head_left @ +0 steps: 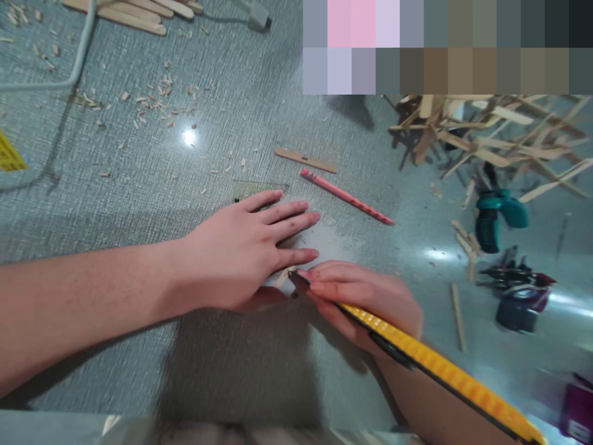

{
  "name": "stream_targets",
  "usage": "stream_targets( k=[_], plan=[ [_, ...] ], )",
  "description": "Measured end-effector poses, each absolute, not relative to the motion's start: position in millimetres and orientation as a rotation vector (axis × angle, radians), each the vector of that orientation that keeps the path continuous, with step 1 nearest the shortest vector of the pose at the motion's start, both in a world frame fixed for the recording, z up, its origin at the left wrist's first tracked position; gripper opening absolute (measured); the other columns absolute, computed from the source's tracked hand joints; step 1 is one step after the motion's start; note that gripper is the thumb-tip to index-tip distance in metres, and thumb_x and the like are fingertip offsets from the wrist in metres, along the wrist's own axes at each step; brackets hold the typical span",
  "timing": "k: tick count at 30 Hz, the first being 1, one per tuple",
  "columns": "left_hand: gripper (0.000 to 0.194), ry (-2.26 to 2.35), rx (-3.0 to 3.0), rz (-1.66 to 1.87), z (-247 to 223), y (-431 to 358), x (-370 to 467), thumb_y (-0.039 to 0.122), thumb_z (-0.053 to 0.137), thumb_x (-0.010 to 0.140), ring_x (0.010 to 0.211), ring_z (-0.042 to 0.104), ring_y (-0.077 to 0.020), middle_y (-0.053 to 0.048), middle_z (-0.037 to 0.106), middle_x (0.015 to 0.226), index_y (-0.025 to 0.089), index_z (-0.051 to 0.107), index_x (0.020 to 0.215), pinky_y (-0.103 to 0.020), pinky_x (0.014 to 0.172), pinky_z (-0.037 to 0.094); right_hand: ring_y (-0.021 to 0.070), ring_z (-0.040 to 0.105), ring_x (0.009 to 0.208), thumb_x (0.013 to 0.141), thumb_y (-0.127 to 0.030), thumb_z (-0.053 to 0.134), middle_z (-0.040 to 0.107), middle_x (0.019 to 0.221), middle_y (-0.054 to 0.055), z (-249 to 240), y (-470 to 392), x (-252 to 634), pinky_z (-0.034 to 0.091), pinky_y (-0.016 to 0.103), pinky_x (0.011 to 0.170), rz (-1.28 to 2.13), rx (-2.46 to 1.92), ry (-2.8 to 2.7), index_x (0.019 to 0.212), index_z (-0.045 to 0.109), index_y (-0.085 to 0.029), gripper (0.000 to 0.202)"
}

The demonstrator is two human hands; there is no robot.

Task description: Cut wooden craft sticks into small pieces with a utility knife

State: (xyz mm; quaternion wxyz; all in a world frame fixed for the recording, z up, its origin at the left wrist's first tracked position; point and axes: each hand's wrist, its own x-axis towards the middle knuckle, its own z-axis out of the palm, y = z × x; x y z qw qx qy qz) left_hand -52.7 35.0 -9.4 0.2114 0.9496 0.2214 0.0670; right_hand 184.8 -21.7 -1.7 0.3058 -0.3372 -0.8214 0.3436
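My right hand [365, 296] grips a yellow box cutter [430, 358], its dark blade pointing left. The blade tip touches or hovers just over a small piece of wooden craft stick [282, 277], most of it hidden beneath my left hand [259, 238]. That left hand lies flat with its fingers spread, pressing down on the table. A greenish see-through strip [259, 185] shows past its upper edge; the rest is covered. Just above the fingertips are a red pencil [347, 196] and a loose craft stick [306, 159] with a dark mark in its middle.
A tangled pile of craft sticks [500, 133] fills the upper right. Below it are teal-handled pliers [500, 213] and a dark bottle [516, 312]. Wood chips [162, 99] litter the upper left, near a grey cable [81, 55] and more sticks [134, 15].
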Motion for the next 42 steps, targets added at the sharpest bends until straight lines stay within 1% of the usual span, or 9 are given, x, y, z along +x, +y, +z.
stream_targets(
  k=[4,7,10,15,21,29,34,39,42],
  plan=[
    [0.069,0.609,2.637,0.204,-9,35,-52,0.058,0.067,0.084,0.152,0.033,-0.0307,-0.009,0.036,0.163,0.029,0.054,0.145,-0.051,0.126,0.021,0.0180,0.075,0.088,0.088,-0.006,0.067,0.076,0.090,0.004,-3,-24,187,0.063,0.029,0.078,0.901,-0.908,-2.203,0.116,0.065,-0.025,0.034],
    [0.069,0.614,2.636,0.224,-9,34,-52,0.057,0.067,0.084,0.152,0.034,-0.0307,-0.009,0.037,0.162,0.028,0.055,0.145,-0.052,0.126,0.021,0.0179,0.075,0.081,0.090,-0.005,0.064,0.074,0.079,-0.001,-2,-26,187,0.063,0.029,0.073,0.987,-0.925,-2.189,0.122,0.063,-0.028,0.039],
    [0.066,0.628,2.633,0.225,-10,34,-52,0.058,0.064,0.086,0.152,0.033,-0.0295,-0.007,0.037,0.163,0.029,0.055,0.144,-0.051,0.126,0.021,0.0174,0.074,0.076,0.090,-0.004,0.065,0.070,0.069,-0.004,0,-29,186,0.062,0.027,0.070,1.048,-0.960,-2.138,0.119,0.064,-0.029,0.038],
    [0.065,0.625,2.634,0.210,-9,34,-54,0.058,0.062,0.087,0.153,0.031,-0.0289,-0.008,0.035,0.164,0.030,0.053,0.145,-0.052,0.127,0.017,0.0185,0.074,0.075,0.090,-0.004,0.065,0.068,0.066,-0.004,5,-28,182,0.062,0.028,0.068,1.058,-0.957,-2.119,0.116,0.063,-0.028,0.036],
    [0.061,0.632,2.620,0.210,-8,33,-55,0.058,0.060,0.089,0.153,0.032,-0.0275,-0.004,0.035,0.164,0.032,0.054,0.144,-0.051,0.128,0.019,0.0143,0.066,0.054,0.097,-0.009,0.055,0.063,0.059,-0.006,8,-26,179,0.061,0.027,0.059,1.188,-1.009,-2.065,0.107,0.064,-0.028,0.023],
    [0.060,0.635,2.623,0.218,-9,33,-54,0.058,0.059,0.090,0.153,0.032,-0.0273,-0.005,0.036,0.163,0.032,0.055,0.144,-0.051,0.127,0.020,0.0184,0.075,0.080,0.090,-0.003,0.063,0.073,0.081,0.002,5,-28,181,0.063,0.026,0.064,0.927,-0.971,-2.150,0.111,0.066,-0.026,0.031],
    [0.063,0.650,2.627,0.183,-7,33,-55,0.058,0.062,0.088,0.154,0.030,-0.0265,-0.005,0.035,0.164,0.032,0.053,0.145,-0.050,0.128,0.018,0.0183,0.075,0.077,0.090,-0.002,0.060,0.072,0.072,-0.002,2,-31,190,0.065,0.028,0.068,0.983,-0.947,-2.189,0.118,0.064,-0.027,0.038],
    [0.066,0.643,2.632,0.192,-8,33,-57,0.059,0.064,0.087,0.153,0.031,-0.0273,-0.007,0.033,0.164,0.031,0.052,0.146,-0.052,0.128,0.018,0.0180,0.075,0.082,0.086,-0.004,0.066,0.076,0.089,0.004,-1,-30,193,0.065,0.030,0.073,0.905,-0.908,-2.149,0.116,0.065,-0.024,0.036],
    [0.066,0.643,2.619,0.200,-6,34,-57,0.057,0.065,0.086,0.152,0.033,-0.0282,-0.008,0.034,0.164,0.030,0.053,0.145,-0.053,0.127,0.019,0.0173,0.076,0.083,0.087,-0.005,0.065,0.075,0.085,0.003,0,-25,187,0.065,0.028,0.075,0.895,-0.879,-2.140,0.114,0.065,-0.023,0.032]
  ],
)
